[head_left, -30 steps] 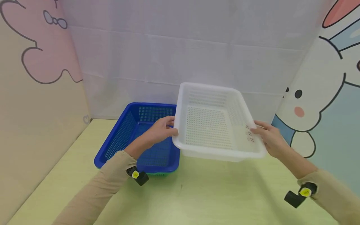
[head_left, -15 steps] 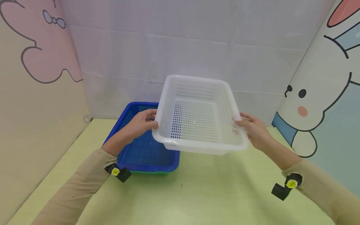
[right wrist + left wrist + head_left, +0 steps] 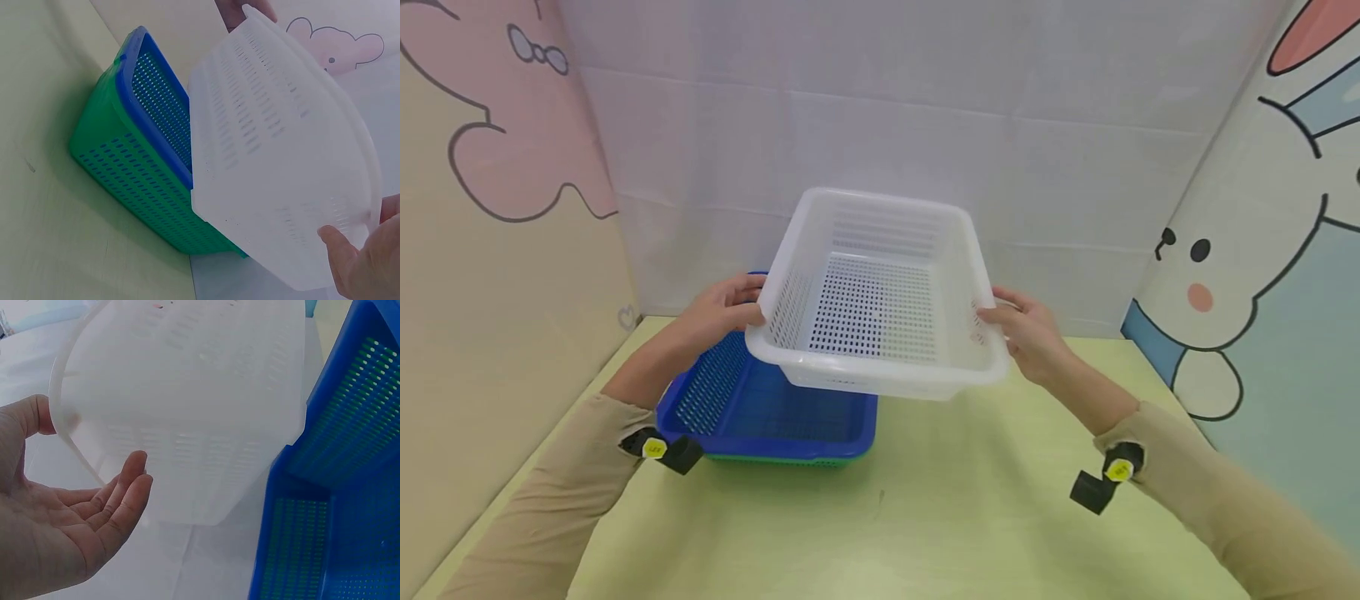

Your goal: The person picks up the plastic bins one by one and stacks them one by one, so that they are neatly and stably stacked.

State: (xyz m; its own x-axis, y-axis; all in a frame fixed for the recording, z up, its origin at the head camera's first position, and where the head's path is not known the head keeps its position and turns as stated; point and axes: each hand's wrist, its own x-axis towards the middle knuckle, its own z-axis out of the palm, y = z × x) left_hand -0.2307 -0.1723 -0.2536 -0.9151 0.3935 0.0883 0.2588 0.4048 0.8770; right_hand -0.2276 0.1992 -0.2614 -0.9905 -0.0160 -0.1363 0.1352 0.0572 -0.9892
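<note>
We hold one white basket (image 3: pixel 876 300) aloft.
Left hand (image 3: pixel 718 310) and right hand (image 3: pixel 1028 333) grip its perforated plastic rim; blue basket (image 3: pixel 752 408) nests in green basket (image 3: pixel 131 181).

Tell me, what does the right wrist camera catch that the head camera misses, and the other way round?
Only the right wrist view shows that the blue basket sits nested inside a green basket, whose whole perforated side is visible, and it sees the white basket from underneath. Only the head view shows both hands at once, the left hand and right hand each gripping a side rim, with the white basket's open inside and the cartoon wall panels around the table. Both show the white basket held in the air above the blue one.
</note>
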